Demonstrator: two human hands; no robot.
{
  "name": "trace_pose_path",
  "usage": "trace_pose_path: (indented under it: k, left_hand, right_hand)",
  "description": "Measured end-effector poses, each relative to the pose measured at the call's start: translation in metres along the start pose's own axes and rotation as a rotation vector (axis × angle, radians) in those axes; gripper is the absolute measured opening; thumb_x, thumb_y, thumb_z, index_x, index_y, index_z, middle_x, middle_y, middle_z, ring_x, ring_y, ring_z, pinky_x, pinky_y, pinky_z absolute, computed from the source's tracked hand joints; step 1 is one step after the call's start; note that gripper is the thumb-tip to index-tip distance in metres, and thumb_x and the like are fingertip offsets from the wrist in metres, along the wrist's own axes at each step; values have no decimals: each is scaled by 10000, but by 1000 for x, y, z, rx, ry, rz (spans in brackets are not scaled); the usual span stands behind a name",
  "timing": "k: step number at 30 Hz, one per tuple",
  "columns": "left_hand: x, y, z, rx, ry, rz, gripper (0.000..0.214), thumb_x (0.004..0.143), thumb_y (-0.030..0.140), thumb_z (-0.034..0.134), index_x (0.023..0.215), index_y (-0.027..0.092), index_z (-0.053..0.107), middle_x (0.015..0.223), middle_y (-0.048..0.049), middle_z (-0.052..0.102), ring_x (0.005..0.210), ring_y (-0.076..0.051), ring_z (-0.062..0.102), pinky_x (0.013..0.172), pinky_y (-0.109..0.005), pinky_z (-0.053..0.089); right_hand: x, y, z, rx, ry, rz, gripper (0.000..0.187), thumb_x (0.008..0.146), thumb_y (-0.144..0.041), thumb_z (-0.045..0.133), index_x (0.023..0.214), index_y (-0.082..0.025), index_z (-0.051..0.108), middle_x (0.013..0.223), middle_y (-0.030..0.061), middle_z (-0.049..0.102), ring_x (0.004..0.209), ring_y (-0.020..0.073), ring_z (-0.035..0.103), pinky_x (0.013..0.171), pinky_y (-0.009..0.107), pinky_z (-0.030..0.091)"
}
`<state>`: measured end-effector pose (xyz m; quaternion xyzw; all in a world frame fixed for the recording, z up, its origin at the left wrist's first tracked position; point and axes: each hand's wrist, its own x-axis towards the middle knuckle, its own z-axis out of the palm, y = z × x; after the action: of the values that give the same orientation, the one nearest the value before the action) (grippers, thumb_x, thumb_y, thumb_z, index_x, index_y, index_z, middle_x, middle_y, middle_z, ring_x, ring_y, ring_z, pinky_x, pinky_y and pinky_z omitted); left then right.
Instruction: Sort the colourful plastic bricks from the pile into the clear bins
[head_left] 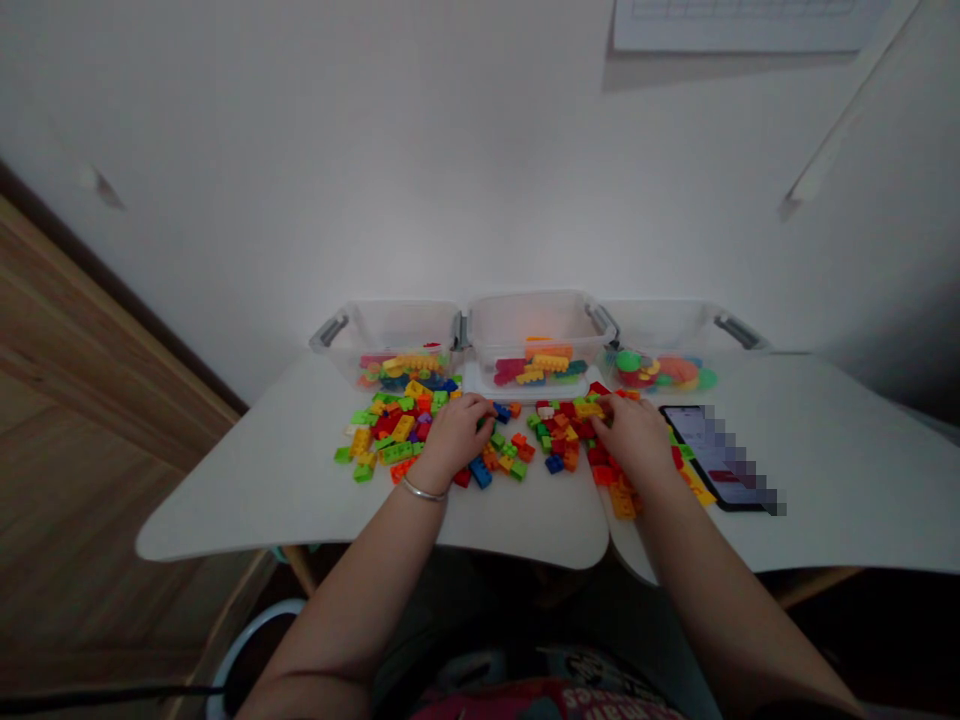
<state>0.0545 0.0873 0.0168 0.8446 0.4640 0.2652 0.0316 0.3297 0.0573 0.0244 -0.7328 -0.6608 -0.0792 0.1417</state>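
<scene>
My left hand reaches over a spread heap of colourful toy bricks. Its fingers curve downward with the thumb apart, and no brick shows between them. A blue toy brick lies close to those fingertips. To the right, my right hand is bent over a second cluster of bricks. Thumb and fingers there close at the end of a yellow toy brick; the fingertips are partly hidden. More orange and red bricks lie under the right wrist.
Three clear plastic boxes stand along the wall: a left box and middle box with bricks, and a right box with round coloured pieces. A phone lies right of my right hand. The white table has a seam near its front.
</scene>
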Motion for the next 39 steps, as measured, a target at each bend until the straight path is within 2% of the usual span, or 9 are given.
trace_pose_path:
  k: [10, 14, 17, 21, 24, 28, 33, 39]
  left_hand:
    - [0, 1, -1, -1, -1, 6, 158, 872, 182, 547, 946, 198, 685, 1018, -65, 674, 958, -205, 628, 905, -362, 511]
    - [0, 0, -1, -7, 10, 4, 163, 867, 177, 551, 967, 196, 678, 1020, -69, 673, 971, -212, 624, 908, -367, 511]
    - [-1, 0, -1, -9, 16, -4, 177, 866, 173, 545, 987, 196, 673, 1018, -70, 674, 972, -218, 620, 902, -374, 512]
    - [0, -1, 0, -61, 42, -4, 165, 872, 178, 546, 972, 195, 677, 1000, -66, 680, 967, -214, 620, 900, -368, 509]
    - [1, -4, 0, -160, 98, 5, 156, 900, 215, 541, 954, 192, 686, 991, -69, 696, 980, -206, 621, 921, -370, 497]
    - [3, -6, -1, -241, 90, 46, 204, 927, 294, 533, 907, 210, 718, 953, -59, 734, 944, -196, 644, 903, -370, 493]
    - [2, -4, 0, -275, 33, 98, 199, 910, 324, 561, 909, 234, 739, 909, -36, 756, 917, -195, 667, 896, -363, 482]
    - [3, -3, 0, -402, 2, 42, 122, 843, 283, 653, 907, 222, 737, 898, -28, 751, 867, -187, 674, 827, -321, 505]
  right_hand:
    - [-1, 4, 0, 128, 31, 4, 341, 857, -373, 553, 1119, -195, 681, 1021, 104, 716, 973, 288, 606, 861, 404, 452]
    - [-2, 3, -6, 173, 156, -10, 341, 855, -350, 539, 1113, -163, 661, 1053, 125, 700, 990, 302, 598, 883, 424, 449]
    - [-4, -8, -14, 368, 244, -95, 306, 847, -338, 551, 1081, -174, 661, 1062, 118, 695, 992, 287, 602, 899, 422, 456]
    - [-8, -38, -20, 562, 240, -289, 245, 840, -316, 579, 1035, -193, 663, 1018, 104, 699, 963, 271, 617, 882, 427, 475]
    - [-11, -64, -12, 640, 206, -379, 206, 834, -281, 598, 1017, -206, 654, 986, 91, 696, 927, 255, 625, 859, 420, 489]
    - [-15, -84, 10, 765, 247, -380, 153, 822, -278, 623, 966, -229, 626, 952, 75, 691, 908, 246, 633, 848, 426, 502]
    - [-19, -88, 30, 844, 266, -453, 108, 806, -255, 649, 897, -255, 591, 988, 54, 704, 971, 242, 638, 901, 450, 501]
    - [-20, -88, 30, 843, 224, -427, 109, 806, -237, 635, 903, -248, 587, 989, 65, 696, 992, 251, 637, 885, 456, 518]
